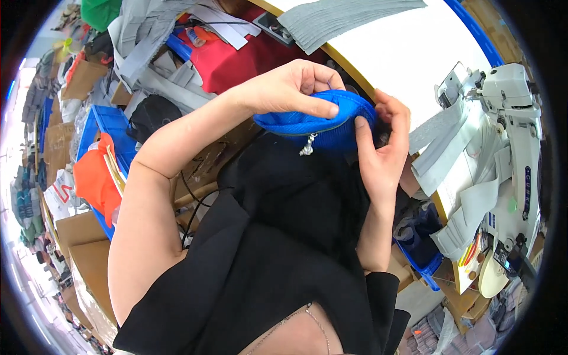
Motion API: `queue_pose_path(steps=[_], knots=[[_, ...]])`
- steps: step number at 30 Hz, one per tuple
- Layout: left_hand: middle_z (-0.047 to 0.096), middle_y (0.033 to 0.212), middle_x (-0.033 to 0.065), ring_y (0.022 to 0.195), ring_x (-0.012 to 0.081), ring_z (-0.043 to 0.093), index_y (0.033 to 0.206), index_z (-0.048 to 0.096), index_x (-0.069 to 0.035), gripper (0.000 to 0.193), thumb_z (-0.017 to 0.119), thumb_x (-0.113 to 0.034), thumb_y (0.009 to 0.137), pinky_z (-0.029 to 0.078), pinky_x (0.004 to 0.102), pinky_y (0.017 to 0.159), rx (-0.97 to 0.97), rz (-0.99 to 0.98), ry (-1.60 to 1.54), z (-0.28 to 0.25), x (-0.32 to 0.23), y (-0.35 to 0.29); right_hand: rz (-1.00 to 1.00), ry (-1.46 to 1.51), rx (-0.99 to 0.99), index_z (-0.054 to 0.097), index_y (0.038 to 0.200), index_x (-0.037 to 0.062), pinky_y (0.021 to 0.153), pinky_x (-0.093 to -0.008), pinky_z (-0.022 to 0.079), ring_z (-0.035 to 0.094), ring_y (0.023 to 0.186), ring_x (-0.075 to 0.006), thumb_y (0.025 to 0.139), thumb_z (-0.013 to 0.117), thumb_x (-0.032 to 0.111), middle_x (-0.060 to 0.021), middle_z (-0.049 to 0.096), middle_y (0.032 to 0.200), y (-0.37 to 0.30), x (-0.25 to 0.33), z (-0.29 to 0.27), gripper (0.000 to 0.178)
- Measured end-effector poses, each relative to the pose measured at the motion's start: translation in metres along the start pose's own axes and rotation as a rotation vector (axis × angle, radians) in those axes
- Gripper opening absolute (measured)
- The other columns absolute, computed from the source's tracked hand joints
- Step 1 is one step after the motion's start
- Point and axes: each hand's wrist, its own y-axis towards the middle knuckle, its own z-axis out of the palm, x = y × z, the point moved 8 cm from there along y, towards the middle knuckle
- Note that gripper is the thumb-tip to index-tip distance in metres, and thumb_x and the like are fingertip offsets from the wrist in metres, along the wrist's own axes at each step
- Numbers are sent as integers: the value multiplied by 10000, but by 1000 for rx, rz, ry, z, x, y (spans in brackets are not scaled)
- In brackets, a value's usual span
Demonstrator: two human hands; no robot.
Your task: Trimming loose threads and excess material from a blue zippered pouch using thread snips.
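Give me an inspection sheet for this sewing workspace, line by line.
Surface: white table with a yellow edge, partly bare.
Job's things: blue mesh pouch with a metal zipper pull, held above black fabric.
Clutter: grey fabric strips stacked on the table; more grey strips by the machine.
Grippers: left hand pinches the pouch's top; right hand grips its right end.
Cables: black cable under the left arm.
Surroundings: white sewing machine, blue crates, cardboard boxes.
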Motion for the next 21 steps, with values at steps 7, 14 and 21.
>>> queue_pose_path(steps=[7,14,21], knots=[[679,869,23,785,57,631,1009,642,-4,267,764,-171,840,517,213,737,-89,90,240,10,-12,5,-285,-211,-115,697,920,9,767,-323,509,645,841,-244,776,744,15,-111,669,920,-5,34,-13,152],[674,832,17,736,55,611,954,673,15,212,739,-128,811,508,209,696,10,-25,332,17,-9,7,-732,-651,-65,710,948,18,727,-322,533,662,858,-227,714,727,50,-75,665,916,-17,61,-6,236],[662,793,19,712,57,600,922,680,6,214,714,-166,800,496,203,681,97,-60,424,30,-8,15,-707,-780,171,689,919,19,688,-307,535,666,852,-214,731,711,52,-73,660,925,-15,59,-2,193]])
